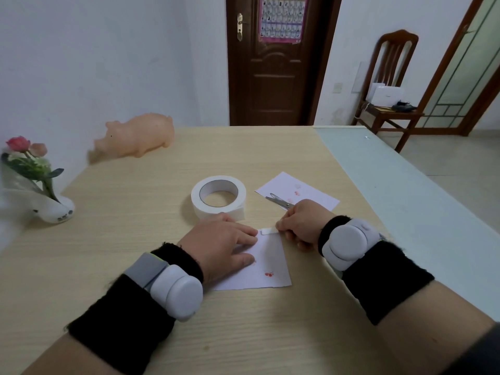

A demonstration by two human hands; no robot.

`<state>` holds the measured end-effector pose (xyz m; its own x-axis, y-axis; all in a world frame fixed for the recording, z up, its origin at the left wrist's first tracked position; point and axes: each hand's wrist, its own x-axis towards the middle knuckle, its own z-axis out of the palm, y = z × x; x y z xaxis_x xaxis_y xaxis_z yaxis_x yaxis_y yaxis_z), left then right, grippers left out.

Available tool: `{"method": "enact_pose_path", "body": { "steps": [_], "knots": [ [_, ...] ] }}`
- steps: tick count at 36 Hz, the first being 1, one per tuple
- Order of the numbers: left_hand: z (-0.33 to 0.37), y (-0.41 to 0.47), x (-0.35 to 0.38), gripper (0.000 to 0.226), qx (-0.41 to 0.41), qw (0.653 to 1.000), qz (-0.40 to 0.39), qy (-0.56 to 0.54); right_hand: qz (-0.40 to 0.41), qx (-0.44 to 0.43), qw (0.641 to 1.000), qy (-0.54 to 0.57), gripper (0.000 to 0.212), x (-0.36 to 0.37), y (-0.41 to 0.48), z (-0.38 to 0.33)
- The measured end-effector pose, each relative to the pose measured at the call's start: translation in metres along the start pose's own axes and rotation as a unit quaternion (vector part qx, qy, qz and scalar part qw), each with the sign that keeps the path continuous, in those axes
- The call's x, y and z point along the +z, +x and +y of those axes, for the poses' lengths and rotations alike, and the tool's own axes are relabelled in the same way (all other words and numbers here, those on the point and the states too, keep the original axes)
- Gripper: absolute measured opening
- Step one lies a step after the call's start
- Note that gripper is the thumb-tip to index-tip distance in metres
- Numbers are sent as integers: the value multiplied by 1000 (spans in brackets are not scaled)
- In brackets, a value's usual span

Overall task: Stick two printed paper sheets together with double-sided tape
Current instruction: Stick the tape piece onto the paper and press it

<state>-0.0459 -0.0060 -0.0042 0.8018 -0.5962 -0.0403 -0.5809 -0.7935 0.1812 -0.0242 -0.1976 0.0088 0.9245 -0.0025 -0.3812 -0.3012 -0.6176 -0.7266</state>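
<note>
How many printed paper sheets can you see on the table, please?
2. The near sheet lies under the left hand, the right hand pinching a tape strip at its far edge. The far sheet lies farther right, beneath the scissors. None seems hidden.

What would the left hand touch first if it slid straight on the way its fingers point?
Probably the short tape strip at the near sheet's top edge, just ahead of the left hand; the right hand, pinching that strip, comes right behind it.
</note>
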Motion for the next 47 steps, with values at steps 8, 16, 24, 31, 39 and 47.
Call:
{"method": "enact_pose_path", "body": {
  "steps": [8, 16, 24, 31, 39, 47],
  "knots": [
    [1, -1, -1, 33, -5, 1000, -4, -5, 1, 3, 1000, -24, 26, -2, -1, -4],
    [1, 0, -1, 34, -10, 1000, -1, -18, 1, 14, 999, -35, 26, 0, -2, -6],
    [5, 1, 3, 50, 3, 1000, 5, -15, -1, 4, 999, -53, 28, -1, -3, -7],
    [4, 2, 6, 48, 1, 1000, -5, -27, 0, 7, 999, -50, 24, -2, -6, -8],
    [4, 3, 6, 47, 3, 1000, -14, -24, 27, -4, 999, -33, 16, -3, -7, -2],
    [4, 2, 6, 47, 3, 1000, -12, -26, 146, -94, 973, -152, 24, 0, -6, 12]
  ]
}}
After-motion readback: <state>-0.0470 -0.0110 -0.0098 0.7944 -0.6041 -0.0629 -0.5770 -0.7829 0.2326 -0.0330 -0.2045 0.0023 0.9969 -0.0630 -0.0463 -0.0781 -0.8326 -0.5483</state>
